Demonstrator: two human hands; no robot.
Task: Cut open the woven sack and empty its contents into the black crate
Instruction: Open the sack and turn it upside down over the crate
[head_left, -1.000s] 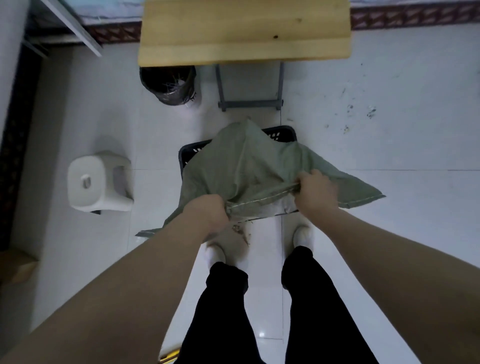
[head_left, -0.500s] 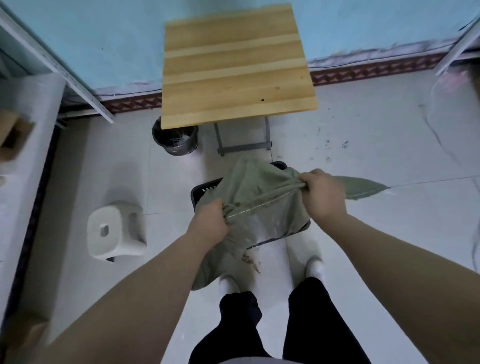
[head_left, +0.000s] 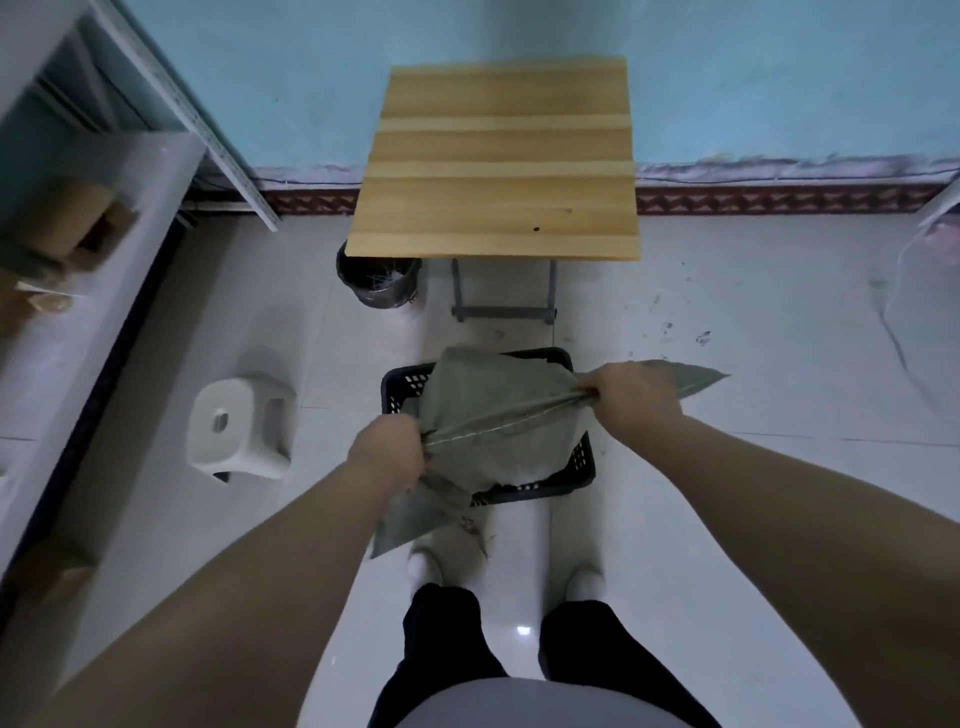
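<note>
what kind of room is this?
Probably a plain storage or utility room: tiled floor, metal shelving holding cardboard boxes, plus a small wooden folding table against a painted wall and a plastic stool.

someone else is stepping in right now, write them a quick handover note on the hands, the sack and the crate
Left hand: shut on the stitched edge of the sack, near side.
Right hand: shut on the same edge, further right, pulling it taut.
Sack: green woven, limp, held up over the black crate on the floor, draping into it; one corner hangs outside the near rim.
Done: the sack looks upended over the crate. Whether it is cut open cannot be seen.
Left: the sack hides the inside of the crate, so check it is empty, give it a shake, then lift it clear.
</note>
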